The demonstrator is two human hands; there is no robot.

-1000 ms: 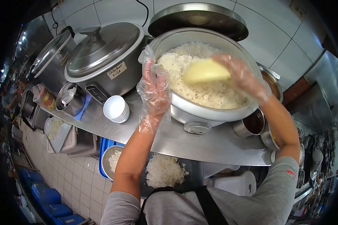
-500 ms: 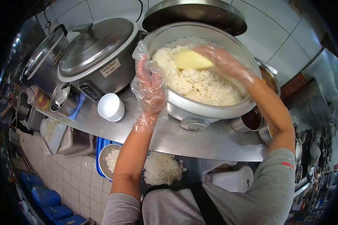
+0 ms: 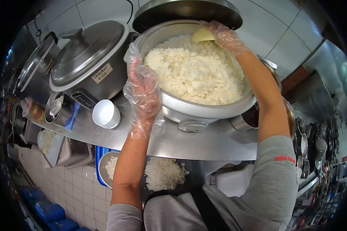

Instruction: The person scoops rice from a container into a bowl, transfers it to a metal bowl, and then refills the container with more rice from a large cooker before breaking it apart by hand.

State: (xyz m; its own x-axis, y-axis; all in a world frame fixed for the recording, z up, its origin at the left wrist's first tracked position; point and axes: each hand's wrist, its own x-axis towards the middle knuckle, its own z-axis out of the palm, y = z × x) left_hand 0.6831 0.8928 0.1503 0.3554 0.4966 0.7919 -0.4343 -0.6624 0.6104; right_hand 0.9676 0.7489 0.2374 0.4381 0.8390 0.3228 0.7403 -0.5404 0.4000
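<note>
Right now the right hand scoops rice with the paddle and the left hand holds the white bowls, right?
No. The head view shows the left hand against the side of the big pot, apart from the white bowls. The right hand does hold the paddle in the rice.

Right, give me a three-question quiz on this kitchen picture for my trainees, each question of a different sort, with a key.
1. True or false: the labelled cooker beside the open rice pot has its lid off.
2. What does the gloved right hand hold? A) a white bowl B) a yellow paddle C) a metal ladle
3. Where does the gloved left hand rest?

Key: 1 false, the lid is on. 2 B. 3 Against the near left side of the rice pot.
</note>
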